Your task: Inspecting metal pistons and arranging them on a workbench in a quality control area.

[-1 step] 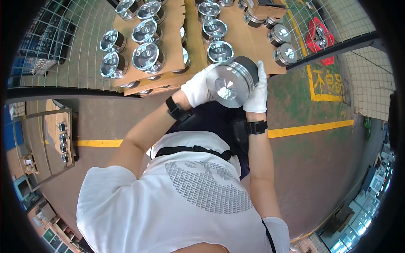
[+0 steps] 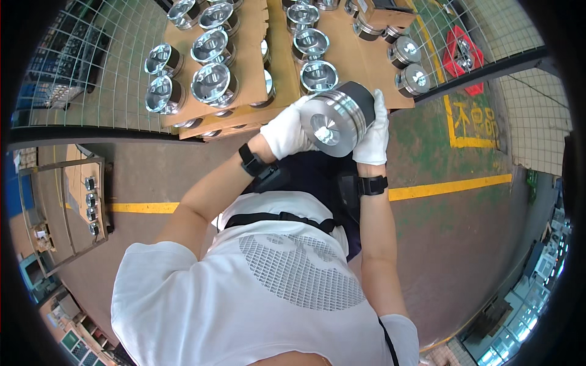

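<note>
Between my two white-gloved hands is a large metal piston (image 2: 329, 126), its round silver crown tilted up toward me and its ring grooves and dark skirt facing away. My left hand (image 2: 285, 132) grips it from the left side, fingers partly hidden behind it. On the right, my right hand (image 2: 373, 135) wraps the dark skirt, with the fingers pointing away from me. Just beyond, an upturned piston (image 2: 318, 75) stands on the cardboard sheet (image 2: 348, 58), its hollow end facing up.
More pistons stand in rows on a raised cardboard layer (image 2: 249, 79) at left. Crown-up pistons (image 2: 412, 80) line the right edge near a cardboard box (image 2: 381, 13). Wire mesh (image 2: 116, 79) and a black frame bar (image 2: 104, 133) flank the stack. A red bin (image 2: 462, 55) sits at far right.
</note>
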Demonstrator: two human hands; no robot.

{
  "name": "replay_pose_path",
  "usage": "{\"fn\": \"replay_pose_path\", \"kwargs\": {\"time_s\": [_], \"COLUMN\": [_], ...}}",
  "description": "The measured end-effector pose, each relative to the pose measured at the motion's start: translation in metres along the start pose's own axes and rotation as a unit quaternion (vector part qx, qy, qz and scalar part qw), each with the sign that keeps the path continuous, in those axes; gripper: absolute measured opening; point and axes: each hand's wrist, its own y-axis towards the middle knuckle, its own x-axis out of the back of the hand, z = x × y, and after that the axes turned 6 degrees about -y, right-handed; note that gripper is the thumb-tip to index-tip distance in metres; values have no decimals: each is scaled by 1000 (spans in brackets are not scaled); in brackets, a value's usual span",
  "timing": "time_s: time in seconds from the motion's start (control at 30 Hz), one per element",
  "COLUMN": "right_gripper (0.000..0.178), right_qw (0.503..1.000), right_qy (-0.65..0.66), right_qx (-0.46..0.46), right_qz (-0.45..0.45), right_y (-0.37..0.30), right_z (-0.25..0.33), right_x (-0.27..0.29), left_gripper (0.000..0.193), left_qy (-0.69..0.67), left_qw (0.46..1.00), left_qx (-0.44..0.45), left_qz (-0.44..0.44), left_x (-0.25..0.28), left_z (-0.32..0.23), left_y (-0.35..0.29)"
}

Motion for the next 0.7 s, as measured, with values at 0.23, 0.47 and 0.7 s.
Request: {"fn": "replay_pose_path", "kwargs": {"time_s": [0.23, 0.47, 0.7], "right_gripper": [38, 32, 34], "right_qw": [916, 887, 961], "right_qy": [-298, -350, -264], "right_qx": [261, 295, 65], "right_qz": [70, 65, -47], "right_y": [17, 11, -4], "right_z": [-20, -7, 29], "right_x": [46, 36, -15], "left_gripper": [50, 51, 75], "left_qy": [65, 209, 383], "left_qw": [996, 946, 864], "left_qx": [-64, -222, -293], "left_qz": [-16, -109, -144], "left_x": [-29, -34, -33], "left_z": [17, 36, 40], "left_y": [-2, 0, -3]}}
